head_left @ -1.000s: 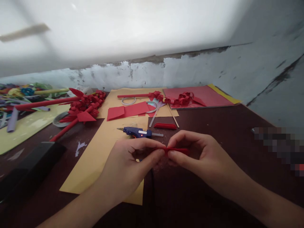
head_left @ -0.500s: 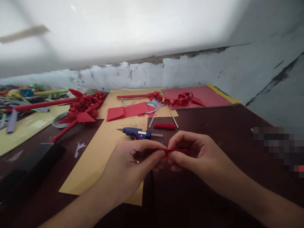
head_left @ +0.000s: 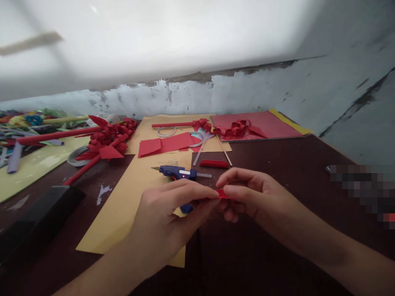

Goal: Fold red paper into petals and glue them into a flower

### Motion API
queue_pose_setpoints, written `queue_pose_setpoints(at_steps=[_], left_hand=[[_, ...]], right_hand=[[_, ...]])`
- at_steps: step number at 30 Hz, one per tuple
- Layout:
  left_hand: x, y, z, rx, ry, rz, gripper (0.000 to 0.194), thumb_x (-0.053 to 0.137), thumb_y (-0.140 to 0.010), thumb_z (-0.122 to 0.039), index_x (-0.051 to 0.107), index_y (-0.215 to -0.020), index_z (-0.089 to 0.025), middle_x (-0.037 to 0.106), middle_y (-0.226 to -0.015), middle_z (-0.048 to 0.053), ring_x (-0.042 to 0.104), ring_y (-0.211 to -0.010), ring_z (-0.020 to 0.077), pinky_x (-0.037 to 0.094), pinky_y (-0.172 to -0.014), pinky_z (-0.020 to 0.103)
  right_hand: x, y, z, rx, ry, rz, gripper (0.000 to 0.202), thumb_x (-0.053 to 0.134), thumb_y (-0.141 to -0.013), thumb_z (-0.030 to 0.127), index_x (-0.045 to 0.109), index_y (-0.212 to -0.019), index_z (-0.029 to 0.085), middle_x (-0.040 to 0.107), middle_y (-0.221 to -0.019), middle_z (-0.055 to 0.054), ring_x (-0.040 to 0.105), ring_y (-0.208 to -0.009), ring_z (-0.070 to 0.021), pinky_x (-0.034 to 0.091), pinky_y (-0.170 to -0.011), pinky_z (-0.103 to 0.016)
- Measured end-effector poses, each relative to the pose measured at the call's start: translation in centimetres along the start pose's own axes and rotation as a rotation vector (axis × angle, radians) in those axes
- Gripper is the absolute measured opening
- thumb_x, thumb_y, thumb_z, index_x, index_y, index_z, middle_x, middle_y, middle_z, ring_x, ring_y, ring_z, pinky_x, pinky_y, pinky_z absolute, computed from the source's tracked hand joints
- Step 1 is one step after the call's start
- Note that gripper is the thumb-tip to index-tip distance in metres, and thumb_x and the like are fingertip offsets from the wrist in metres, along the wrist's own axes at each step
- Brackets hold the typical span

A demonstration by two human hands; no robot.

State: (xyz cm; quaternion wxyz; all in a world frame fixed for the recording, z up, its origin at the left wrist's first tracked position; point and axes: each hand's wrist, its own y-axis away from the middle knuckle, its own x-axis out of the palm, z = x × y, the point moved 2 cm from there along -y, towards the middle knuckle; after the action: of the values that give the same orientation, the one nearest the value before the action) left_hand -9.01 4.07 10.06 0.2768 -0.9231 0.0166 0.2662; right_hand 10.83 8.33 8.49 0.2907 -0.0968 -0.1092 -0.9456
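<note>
Between the fingertips of both hands is a small strip of red paper (head_left: 222,194), mostly covered by the fingers. My left hand (head_left: 179,209) pinches its left end between thumb and forefinger. On the other end, my right hand (head_left: 251,191) presses with its thumb, the forefinger arched above. Just beyond the left hand lies a blue glue gun (head_left: 177,172) with a red light on, its handle partly hidden. A folded red paper piece (head_left: 214,164) rests on the dark table behind the right hand.
Yellow paper (head_left: 123,218) lies under the glue gun. Behind it are red paper sheets (head_left: 166,144), a tape roll (head_left: 166,131) and a red paper flower stem (head_left: 173,124). Left are more red paper flowers (head_left: 108,142) and a black box (head_left: 43,222). A peeling wall (head_left: 191,96) bounds the table.
The red strip has turned so a flatter face shows between the fingers. My left fingers have straightened over it, and my right thumb has lifted slightly. Items on the table stay put.
</note>
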Motion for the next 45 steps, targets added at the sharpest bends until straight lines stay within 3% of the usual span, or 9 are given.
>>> queue_pose_setpoints(at_steps=[3, 6, 10, 15, 19, 23, 32, 38, 45], left_hand=[[-0.1, -0.1, 0.1, -0.082, 0.002, -0.062, 0.013, 0.082, -0.088, -0.014, 0.082, -0.091, -0.027, 0.082, -0.080, -0.005, 0.075, -0.067, 0.0117, 0.062, -0.069, 0.020], [-0.1, 0.0, 0.3, -0.178, 0.061, -0.089, 0.010, 0.082, -0.087, -0.018, 0.083, -0.089, -0.028, 0.081, -0.075, -0.005, 0.074, -0.062, 0.0132, 0.063, -0.063, 0.021], [-0.1, 0.1, 0.4, -0.232, 0.085, -0.087, 0.010, 0.082, -0.086, -0.020, 0.084, -0.089, -0.029, 0.081, -0.073, -0.007, 0.075, -0.062, 0.0117, 0.061, -0.061, 0.017], [0.0, 0.0, 0.3, -0.192, 0.068, -0.096, 0.010, 0.082, -0.086, -0.017, 0.081, -0.087, -0.028, 0.080, -0.075, -0.007, 0.073, -0.063, 0.0101, 0.061, -0.064, 0.017], [0.0, 0.0, 0.1, -0.102, 0.033, -0.061, 0.008, 0.083, -0.087, -0.019, 0.080, -0.089, -0.027, 0.079, -0.077, -0.007, 0.070, -0.065, 0.0100, 0.059, -0.065, 0.019], [0.0, 0.1, 0.1, -0.096, 0.005, -0.052, 0.009, 0.082, -0.088, -0.018, 0.079, -0.089, -0.027, 0.079, -0.078, -0.007, 0.070, -0.066, 0.0105, 0.059, -0.068, 0.021], [0.1, 0.2, 0.1, -0.102, 0.013, -0.098, 0.011, 0.082, -0.089, -0.017, 0.078, -0.087, -0.027, 0.079, -0.076, -0.010, 0.071, -0.065, 0.0072, 0.057, -0.066, 0.015], [0.0, 0.2, -0.5, -0.035, -0.024, -0.108, 0.012, 0.083, -0.087, -0.014, 0.077, -0.084, -0.024, 0.078, -0.073, -0.010, 0.069, -0.062, 0.0052, 0.056, -0.063, 0.012], [0.1, 0.7, -0.4, -0.021, 0.108, -0.130, 0.014, 0.084, -0.088, -0.015, 0.076, -0.088, -0.026, 0.083, -0.091, -0.009, 0.077, -0.080, 0.0087, 0.061, -0.079, 0.016]], right_hand=[[0.3, 0.6, 1.0, -0.167, 0.213, -0.095, 0.015, 0.083, -0.090, 0.025, 0.074, -0.102, 0.027, 0.077, -0.086, 0.003, 0.071, -0.079, -0.0121, 0.056, -0.071, -0.017], [0.7, 1.2, 1.8, -0.282, 0.428, -0.177, 0.018, 0.088, -0.082, 0.018, 0.078, -0.093, 0.029, 0.079, -0.088, 0.004, 0.073, -0.083, -0.0144, 0.057, -0.072, -0.018], [1.0, 1.2, 2.1, -0.327, 0.560, -0.230, 0.006, 0.083, -0.087, 0.025, 0.082, -0.091, 0.030, 0.082, -0.088, 0.002, 0.076, -0.081, -0.0183, 0.061, -0.072, -0.023], [0.8, 1.1, 1.8, -0.351, 0.606, -0.280, 0.002, 0.083, -0.088, 0.028, 0.083, -0.089, 0.030, 0.082, -0.086, 0.002, 0.076, -0.078, -0.0173, 0.059, -0.068, -0.022], [0.8, 1.2, 1.7, -0.308, 0.563, -0.247, 0.009, 0.087, -0.083, 0.022, 0.083, -0.087, 0.029, 0.082, -0.082, 0.004, 0.074, -0.076, -0.0156, 0.057, -0.068, -0.020], [1.0, 1.4, 1.6, -0.294, 0.534, -0.214, 0.004, 0.084, -0.087, 0.024, 0.083, -0.089, 0.028, 0.082, -0.082, 0.004, 0.075, -0.076, -0.0148, 0.057, -0.068, -0.019], [1.5, 1.4, 1.6, -0.550, 0.776, -0.271, 0.009, 0.075, -0.094, 0.020, 0.078, -0.091, 0.028, 0.079, -0.082, 0.008, 0.071, -0.071, -0.0091, 0.055, -0.070, -0.016], [1.5, 1.8, 1.2, -0.611, 0.815, -0.243, 0.011, 0.071, -0.094, 0.015, 0.074, -0.094, 0.026, 0.078, -0.083, 0.007, 0.072, -0.073, -0.0081, 0.055, -0.070, -0.015], [1.7, 1.9, 1.6, -0.753, 0.781, -0.234, 0.014, 0.074, -0.089, 0.009, 0.073, -0.090, 0.023, 0.080, -0.092, 0.003, 0.075, -0.080, -0.0094, 0.058, -0.074, -0.017]])
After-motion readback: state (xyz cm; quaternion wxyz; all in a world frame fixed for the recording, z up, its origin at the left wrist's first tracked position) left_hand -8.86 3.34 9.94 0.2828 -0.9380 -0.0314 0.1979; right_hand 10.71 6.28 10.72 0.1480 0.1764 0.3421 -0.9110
